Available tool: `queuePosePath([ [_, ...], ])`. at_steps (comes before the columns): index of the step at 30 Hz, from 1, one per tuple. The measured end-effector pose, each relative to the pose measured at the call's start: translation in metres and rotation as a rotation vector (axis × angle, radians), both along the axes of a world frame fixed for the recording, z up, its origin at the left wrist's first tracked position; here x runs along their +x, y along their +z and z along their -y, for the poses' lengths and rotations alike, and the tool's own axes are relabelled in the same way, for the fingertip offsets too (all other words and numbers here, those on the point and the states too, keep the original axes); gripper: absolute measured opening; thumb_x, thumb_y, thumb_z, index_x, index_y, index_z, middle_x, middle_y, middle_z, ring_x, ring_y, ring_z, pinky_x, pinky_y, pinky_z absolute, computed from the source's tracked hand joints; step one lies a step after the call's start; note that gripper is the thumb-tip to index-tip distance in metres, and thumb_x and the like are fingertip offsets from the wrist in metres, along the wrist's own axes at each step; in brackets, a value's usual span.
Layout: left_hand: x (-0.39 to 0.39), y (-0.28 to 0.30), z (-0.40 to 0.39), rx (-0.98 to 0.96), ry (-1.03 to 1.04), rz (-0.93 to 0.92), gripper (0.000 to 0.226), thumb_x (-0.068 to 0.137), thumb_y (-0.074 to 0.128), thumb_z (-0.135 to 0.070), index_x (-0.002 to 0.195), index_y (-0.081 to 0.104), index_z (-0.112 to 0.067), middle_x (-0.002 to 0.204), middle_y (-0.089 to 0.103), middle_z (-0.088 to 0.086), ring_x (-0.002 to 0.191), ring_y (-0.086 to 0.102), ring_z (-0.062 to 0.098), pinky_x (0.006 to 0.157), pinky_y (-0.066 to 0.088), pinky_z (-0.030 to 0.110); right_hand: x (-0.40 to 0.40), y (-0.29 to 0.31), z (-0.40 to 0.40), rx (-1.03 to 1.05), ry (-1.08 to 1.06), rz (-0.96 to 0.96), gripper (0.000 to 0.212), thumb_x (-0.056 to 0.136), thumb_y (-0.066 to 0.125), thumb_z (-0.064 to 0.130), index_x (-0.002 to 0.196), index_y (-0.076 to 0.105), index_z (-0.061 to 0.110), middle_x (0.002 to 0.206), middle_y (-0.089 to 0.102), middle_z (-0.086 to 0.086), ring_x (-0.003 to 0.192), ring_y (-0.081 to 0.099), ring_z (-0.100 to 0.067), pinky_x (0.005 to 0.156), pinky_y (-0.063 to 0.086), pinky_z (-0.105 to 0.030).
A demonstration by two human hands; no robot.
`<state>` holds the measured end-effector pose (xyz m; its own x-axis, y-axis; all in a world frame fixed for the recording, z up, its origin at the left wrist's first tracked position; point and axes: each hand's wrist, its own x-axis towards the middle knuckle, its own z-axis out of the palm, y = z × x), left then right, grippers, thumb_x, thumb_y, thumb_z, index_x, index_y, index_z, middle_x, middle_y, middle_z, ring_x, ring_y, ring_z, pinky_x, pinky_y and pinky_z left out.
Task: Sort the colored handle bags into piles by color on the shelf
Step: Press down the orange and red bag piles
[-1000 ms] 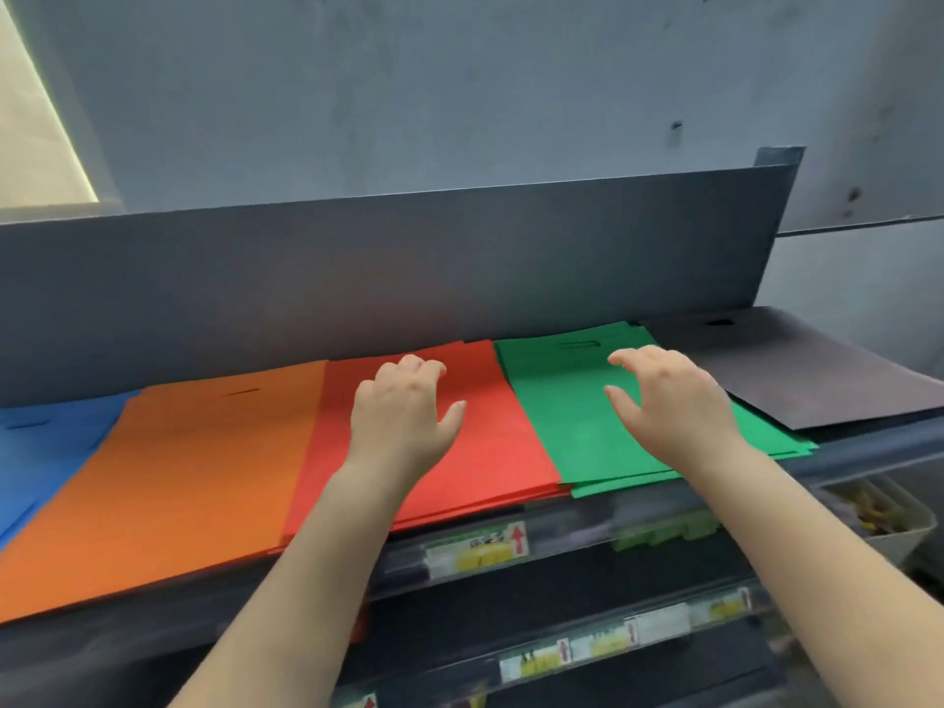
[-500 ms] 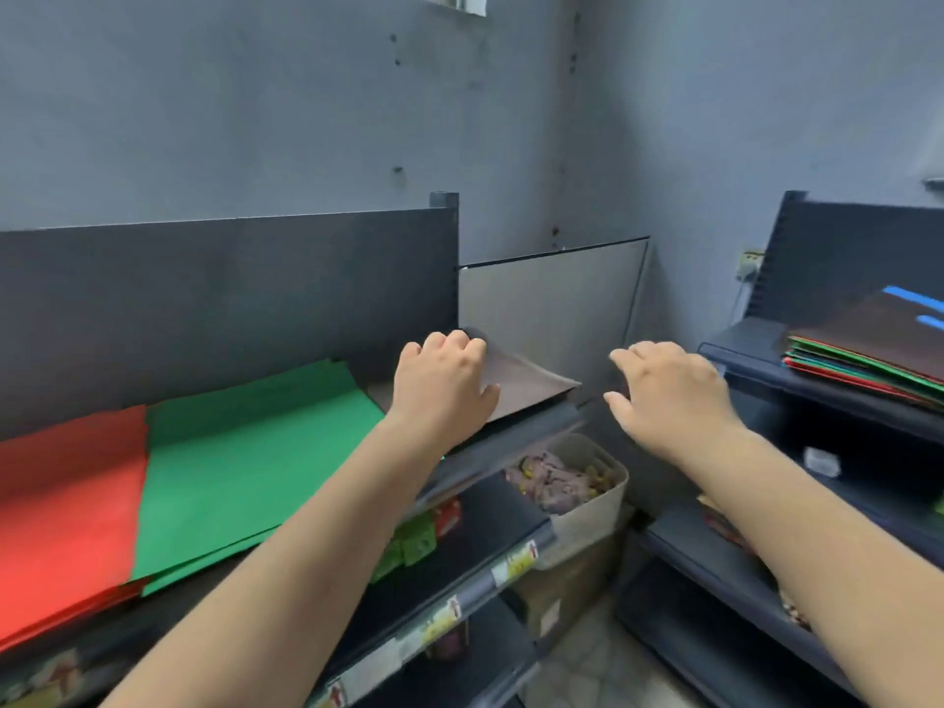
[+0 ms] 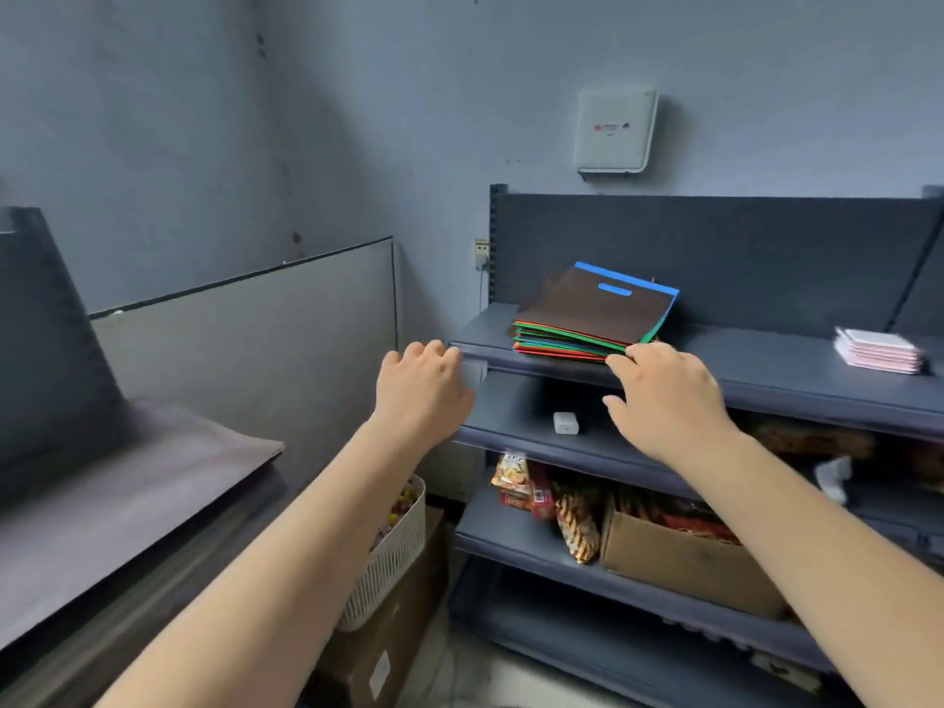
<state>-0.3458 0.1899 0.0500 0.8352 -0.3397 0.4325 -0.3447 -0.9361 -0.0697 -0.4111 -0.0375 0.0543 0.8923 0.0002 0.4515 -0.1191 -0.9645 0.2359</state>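
A mixed stack of colored handle bags [image 3: 595, 314] lies on the top board of the right-hand shelf [image 3: 766, 360], a dark brown bag on top with blue, green, orange and red edges showing beneath. My right hand [image 3: 664, 398] hovers at the stack's near right corner, fingers loosely spread and holding nothing. My left hand [image 3: 424, 390] hangs in the air left of the shelf's front edge, fingers loosely curled, empty. On the left shelf a dark brown bag [image 3: 127, 477] lies flat.
A small pile of pink-white packets [image 3: 878, 350] sits at the right of the top board. A white adapter [image 3: 566, 423] rests on the board below. Snack packs and a cardboard box [image 3: 684, 559] fill lower boards. A white basket [image 3: 393, 549] stands on the floor between shelves.
The view has swung right, from the sorted red, green and orange piles to the right-hand shelf. Both empty hands have travelled toward the mixed stack.
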Motion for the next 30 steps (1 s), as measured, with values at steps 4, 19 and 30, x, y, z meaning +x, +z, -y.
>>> queuePosePath([
  [4,0.065,-0.009,0.055,0.015,-0.075,-0.016,0.039,0.092,0.045,-0.042,0.123,0.051,-0.019,0.122,0.054,0.0,0.116,0.048,0.023,0.091,0.035,0.035,0.037,-0.004,0.05,-0.008,-0.096,-0.011,0.044,0.095,0.044,0.043,0.133,0.046,0.021,0.134,0.05,0.0,0.125,0.042,-0.02,0.101,0.035,-0.034],
  [19,0.303,-0.05,0.192,0.028,-0.219,-0.149,0.04,0.097,0.038,-0.047,0.119,0.051,-0.016,0.122,0.056,0.001,0.116,0.049,0.024,0.091,0.036,0.034,0.232,-0.044,0.169,0.359,-0.212,-0.128,0.033,0.098,0.04,0.041,0.113,0.056,0.015,0.112,0.058,-0.001,0.104,0.052,-0.022,0.083,0.044,-0.033],
  [30,0.358,-0.082,0.231,-0.062,-0.412,-0.182,0.042,0.097,0.036,-0.049,0.116,0.058,-0.019,0.118,0.062,-0.001,0.117,0.051,0.021,0.093,0.035,0.031,0.308,-0.067,0.22,0.801,-0.513,-0.108,0.051,0.091,0.051,0.053,0.059,0.042,0.013,0.062,0.046,0.0,0.067,0.05,-0.021,0.058,0.037,-0.028],
])
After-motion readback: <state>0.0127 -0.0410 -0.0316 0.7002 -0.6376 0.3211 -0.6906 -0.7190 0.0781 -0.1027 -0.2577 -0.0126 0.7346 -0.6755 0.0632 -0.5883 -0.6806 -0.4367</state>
